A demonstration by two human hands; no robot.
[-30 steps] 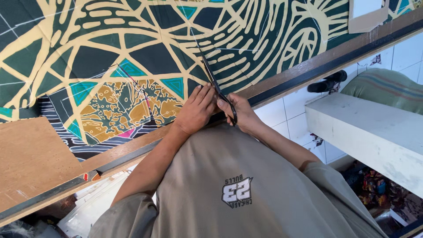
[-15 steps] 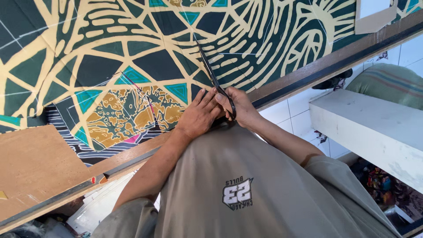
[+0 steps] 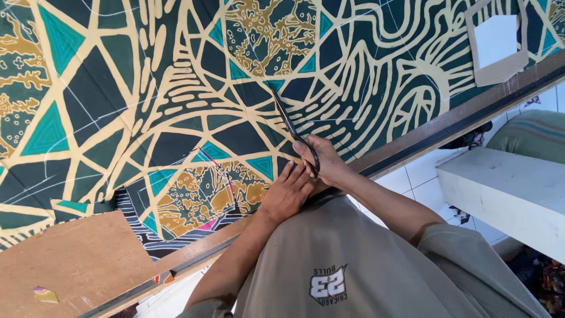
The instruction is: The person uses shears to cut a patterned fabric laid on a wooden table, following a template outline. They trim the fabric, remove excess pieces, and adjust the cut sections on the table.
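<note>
A large patterned cloth (image 3: 176, 88) in dark green, cream and teal lies spread over the table. My right hand (image 3: 323, 159) grips black scissors (image 3: 288, 123) by the handles, the blades pointing away from me into the cloth. My left hand (image 3: 287, 191) lies flat on the cloth just left of the scissors, fingers together, pressing the fabric down near the table's front edge.
The wooden table edge (image 3: 447, 121) runs diagonally across the view. A cardboard frame with a square hole (image 3: 497, 44) lies on the cloth at the upper right. Bare brown board (image 3: 70, 265) shows at the lower left. A white bench (image 3: 506, 188) stands on the tiled floor at the right.
The view has shifted, so the cloth fills more of the frame. My hands and scissors stay together at the cloth's near edge, with the blades reaching a little farther in.
</note>
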